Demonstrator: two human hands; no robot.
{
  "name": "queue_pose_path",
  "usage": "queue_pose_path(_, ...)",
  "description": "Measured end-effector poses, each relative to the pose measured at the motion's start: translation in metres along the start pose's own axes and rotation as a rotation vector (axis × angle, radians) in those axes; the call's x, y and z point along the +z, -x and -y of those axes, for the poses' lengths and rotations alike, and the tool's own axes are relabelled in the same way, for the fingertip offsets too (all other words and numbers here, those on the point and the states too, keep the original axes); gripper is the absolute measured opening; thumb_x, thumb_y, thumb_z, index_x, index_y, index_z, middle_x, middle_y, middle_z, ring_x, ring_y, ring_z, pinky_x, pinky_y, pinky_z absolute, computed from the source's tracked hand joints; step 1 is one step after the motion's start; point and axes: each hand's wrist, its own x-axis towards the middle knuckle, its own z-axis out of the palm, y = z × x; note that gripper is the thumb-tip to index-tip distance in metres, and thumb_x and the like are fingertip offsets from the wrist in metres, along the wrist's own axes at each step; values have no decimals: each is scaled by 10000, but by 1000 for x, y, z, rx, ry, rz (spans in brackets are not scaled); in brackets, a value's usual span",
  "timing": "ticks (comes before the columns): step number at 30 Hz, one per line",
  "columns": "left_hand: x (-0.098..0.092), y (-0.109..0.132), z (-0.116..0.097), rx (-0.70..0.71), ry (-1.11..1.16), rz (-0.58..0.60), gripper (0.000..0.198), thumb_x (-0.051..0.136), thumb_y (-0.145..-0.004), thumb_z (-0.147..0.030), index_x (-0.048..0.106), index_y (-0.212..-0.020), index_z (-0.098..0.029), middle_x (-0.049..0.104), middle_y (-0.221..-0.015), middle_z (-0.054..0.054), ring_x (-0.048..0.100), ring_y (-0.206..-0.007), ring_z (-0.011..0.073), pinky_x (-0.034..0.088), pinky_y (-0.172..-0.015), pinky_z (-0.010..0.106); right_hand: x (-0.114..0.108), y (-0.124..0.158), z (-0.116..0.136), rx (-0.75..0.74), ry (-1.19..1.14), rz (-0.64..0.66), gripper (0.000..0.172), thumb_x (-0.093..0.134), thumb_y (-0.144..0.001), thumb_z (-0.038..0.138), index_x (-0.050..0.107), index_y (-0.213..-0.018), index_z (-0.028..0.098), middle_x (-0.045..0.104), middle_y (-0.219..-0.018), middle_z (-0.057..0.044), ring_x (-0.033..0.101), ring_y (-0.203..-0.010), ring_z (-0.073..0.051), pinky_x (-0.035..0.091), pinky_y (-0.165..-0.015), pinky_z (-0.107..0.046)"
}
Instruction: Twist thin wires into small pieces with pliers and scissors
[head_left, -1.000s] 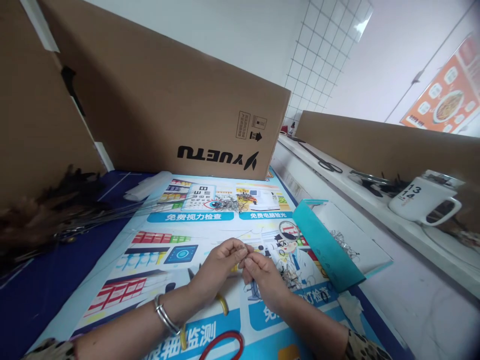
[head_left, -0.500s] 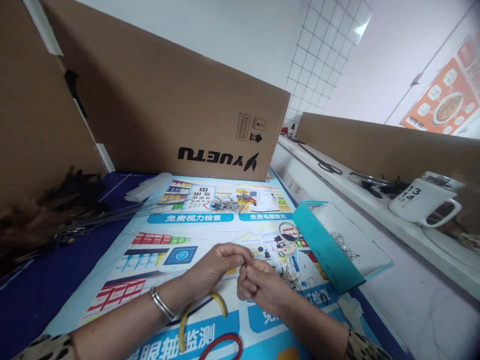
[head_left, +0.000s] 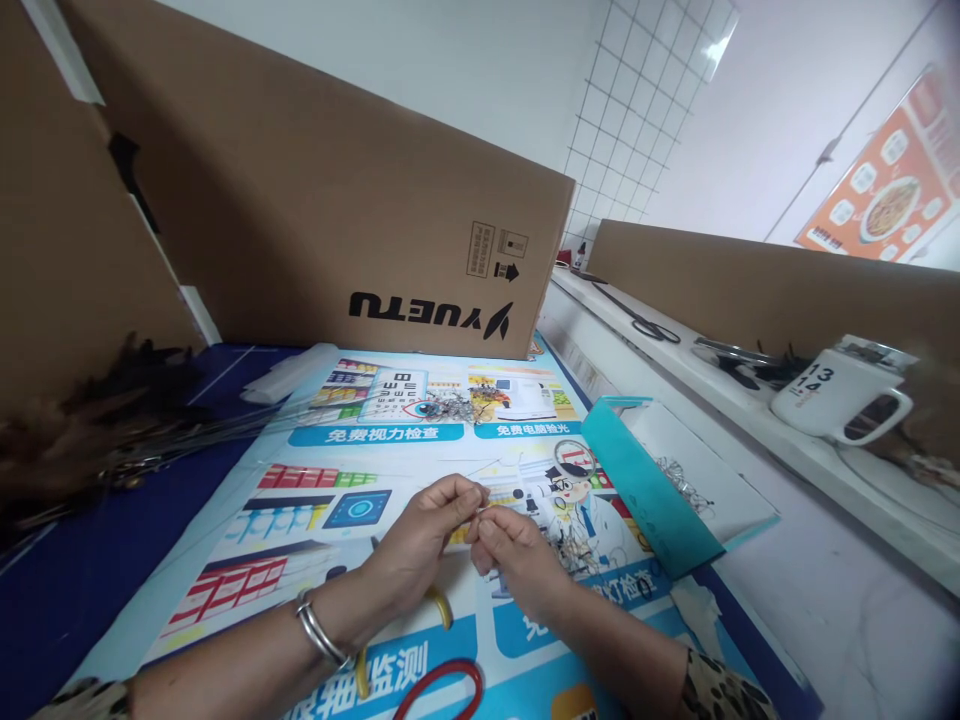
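Over the middle of the printed sheet, my left hand (head_left: 442, 520) and my right hand (head_left: 517, 555) meet at the fingertips. Both are pinched closed, thumb against forefinger. What they hold is too small and too hidden to name; a faint thin line, like a wire, runs just beyond the fingertips. A yellow curved handle (head_left: 441, 605) lies partly under my left wrist. Nearer to me is a red handle loop (head_left: 474, 680), cut off by the lower edge. To the right of my right hand lies a small tangle of thin wire pieces (head_left: 574, 550).
Another wire heap (head_left: 454, 408) lies farther back. Wire pieces also lie in an open teal-edged box (head_left: 645, 490) on the right. A white mug (head_left: 814, 395) and scissors (head_left: 652, 328) rest on the ledge. Cardboard (head_left: 337, 200) walls the back; dark feathery stems (head_left: 127, 430) lie left.
Both hands have shifted slightly to the left, staying pinched together. My left wrist covers more of the yellow handle. The whole view has also moved a little.
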Motion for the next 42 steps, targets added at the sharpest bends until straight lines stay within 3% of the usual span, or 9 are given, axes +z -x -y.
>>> queue_pose_path(4, 2, 0, -4, 62, -140, -52, 172, 601, -793, -331, 599, -715, -177, 623, -856, 26, 533, -837, 172, 395, -764, 275, 1, 2, 8, 13, 225, -41, 260, 449, -896, 364, 588, -824, 156, 514, -539, 34, 410, -487, -76, 347, -517, -216)
queue_pose_path(9, 1, -1, -5, 100, -232, -65, 181, 583, -798, -344, 608, -712, -187, 640, -816, 25, 546, -829, 184, 399, -782, 289, 1, 1, 6, 46, 208, -46, 236, 465, -873, 348, 604, -868, 158, 554, -558, 32, 430, -433, -63, 331, -430, -186)
queue_pose_path(15, 1, -1, -3, 71, -191, -86, 175, 570, -812, -347, 606, -740, -192, 644, -858, 24, 552, -885, 185, 393, -813, 286, -2, 1, -1, -24, 285, -67, 230, 464, -875, 329, 627, -910, 171, 563, -586, 25, 498, -493, -76, 385, -479, -195)
queue_pose_path(23, -1, -2, -5, 88, -196, -87, 182, 565, -811, -353, 587, -730, -191, 638, -832, 20, 545, -847, 182, 393, -799, 291, 1, 1, -2, 79, 107, -85, 184, 491, -843, 300, 578, -918, 156, 567, -579, 35, 500, -467, -73, 336, -429, -180)
queue_pose_path(28, -1, -2, -4, 82, -206, -123, 197, 569, -796, -370, 575, -711, -193, 626, -784, 13, 529, -775, 177, 396, -745, 284, -1, 1, -3, 120, 42, -74, 145, 517, -824, 302, 525, -813, 158, 578, -579, 37, 503, -469, -66, 335, -432, -171)
queue_pose_path(42, -1, -3, -7, 41, -129, -128, 209, 593, -779, -379, 565, -697, -189, 621, -774, 17, 537, -807, 180, 403, -753, 286, 0, 2, -1, 54, 196, -59, 131, 474, -848, 282, 508, -788, 171, 575, -579, 36, 518, -504, -77, 362, -470, -186)
